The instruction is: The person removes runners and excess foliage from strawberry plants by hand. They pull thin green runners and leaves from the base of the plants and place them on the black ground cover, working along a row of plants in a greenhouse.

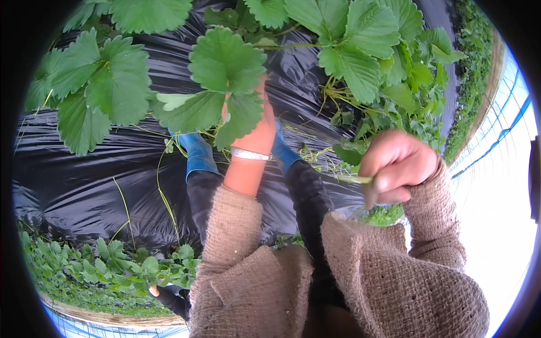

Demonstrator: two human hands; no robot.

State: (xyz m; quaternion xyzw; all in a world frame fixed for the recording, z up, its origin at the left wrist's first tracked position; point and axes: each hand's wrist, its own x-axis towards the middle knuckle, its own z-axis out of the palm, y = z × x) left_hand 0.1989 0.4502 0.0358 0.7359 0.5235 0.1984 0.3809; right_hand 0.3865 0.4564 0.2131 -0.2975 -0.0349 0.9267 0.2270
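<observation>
My left hand (266, 114), with a silvery band at its wrist, reaches up among strawberry leaves (228, 63); the leaves hide most of its fingers, and whether they hold anything cannot be seen. Off to the right, my right hand (397, 167) is curled and somewhat blurred, gripping a short pale green plant stem (355, 179) that points left from between thumb and fingers. A strawberry plant's crown (338, 95) with several stalks shows above and left of that hand.
Black plastic mulch film (84, 181) covers the ground, with loose runners (162, 194) lying on it. My blue boots (198, 154) stand on either side of my left wrist. More strawberry plants (101, 270) grow in rows at lower left and far right. Part of another person (173, 298) shows at lower left.
</observation>
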